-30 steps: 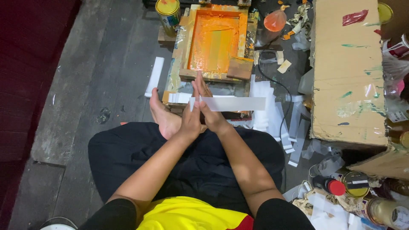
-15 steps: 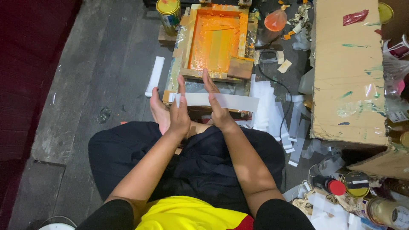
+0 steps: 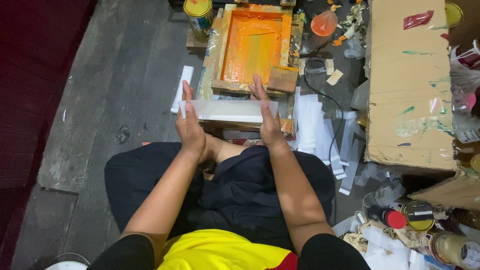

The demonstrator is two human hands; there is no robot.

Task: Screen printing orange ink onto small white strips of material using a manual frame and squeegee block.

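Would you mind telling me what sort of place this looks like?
Probably a small screen-printing workshop on the floor: an orange-inked printing frame, paint cans and scattered white strips.

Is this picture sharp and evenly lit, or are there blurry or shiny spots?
Head view: mostly sharp, hands included; the left hand and right hand stretch a pale strip with crisp edges. Light is soft and even, shadows faint. Mild glare on the plastic wrap around the orange-stained frame. The left edge falls dark, and the wide lens bends the corners.
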